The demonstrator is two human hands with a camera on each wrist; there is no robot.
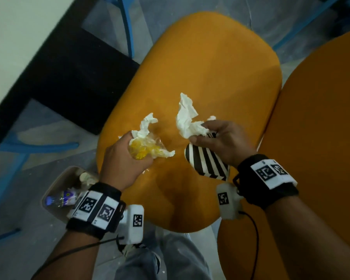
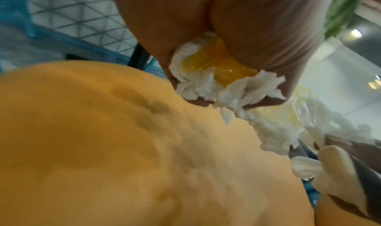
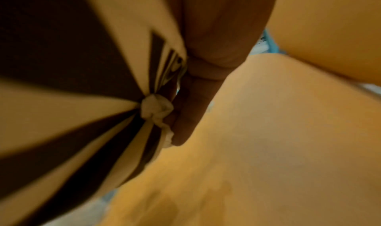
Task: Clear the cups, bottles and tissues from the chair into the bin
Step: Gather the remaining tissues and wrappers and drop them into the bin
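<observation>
Over the orange chair seat [image 1: 210, 67] my left hand [image 1: 127, 156] grips a crumpled clear plastic cup [image 1: 141, 151] tinted yellow, bundled with a white tissue [image 1: 148, 124]. The left wrist view shows that cup [image 2: 214, 63] and tissue [image 2: 202, 87] squeezed in my fist. My right hand [image 1: 216, 142] holds a black-and-white striped paper cup [image 1: 206, 160] together with a second white tissue [image 1: 187, 120] that sticks up past the fingers. In the right wrist view the striped cup [image 3: 72, 99] fills the left side, with a bit of tissue [image 3: 156, 107] by my fingers [image 3: 193, 108].
A beige bin [image 1: 55, 184] stands on the floor left of the chair, below my left wrist, with a plastic bottle [image 1: 61, 199] and other litter inside. A second orange seat [image 1: 321, 138] lies to the right. A black table leg [image 1: 69, 77] and blue chair frames [image 1: 127, 27] stand beyond.
</observation>
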